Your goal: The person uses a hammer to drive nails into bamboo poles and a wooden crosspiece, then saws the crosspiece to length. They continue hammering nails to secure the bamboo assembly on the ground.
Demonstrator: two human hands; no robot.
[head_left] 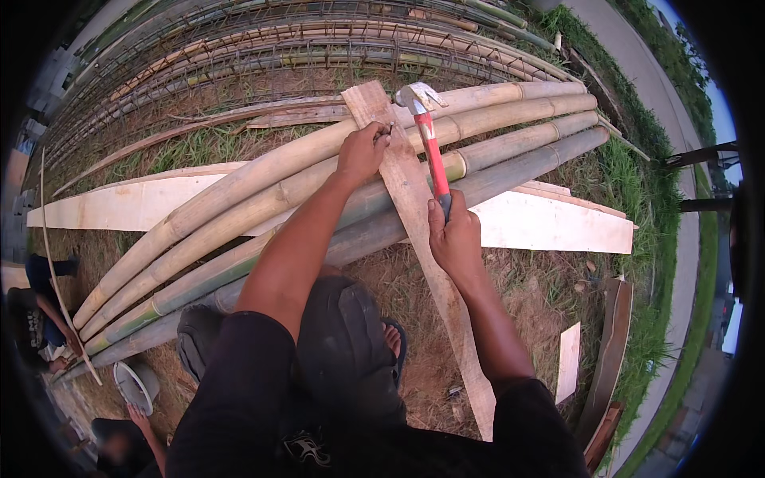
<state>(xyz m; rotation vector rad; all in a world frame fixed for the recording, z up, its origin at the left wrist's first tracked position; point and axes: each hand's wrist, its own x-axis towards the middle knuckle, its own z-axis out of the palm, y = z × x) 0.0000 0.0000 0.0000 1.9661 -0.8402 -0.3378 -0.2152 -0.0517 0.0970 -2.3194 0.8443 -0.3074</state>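
Left hand (364,155): pinching a probable nail (391,126) (mostly hidden) at the plank (422,209). Right hand (457,237): wrapped around a hammer (433,151), its head beside the plank's far end. Bamboo poles (518,115): under the plank. Step, seemingly: nail-starting; next calls for a square blow, fingers clear.

Soft daylight | hammer (431,147) crisp, its head glinting | shirt (374,448) below it murky | fisheye bending, black rim around

No words or numbers are showing legibly, only a small white line-drawn emblem (307,448) is marking the black cloth shirt (414,456), nearer the body than the bare left hand (363,155) and bare right hand (457,237).
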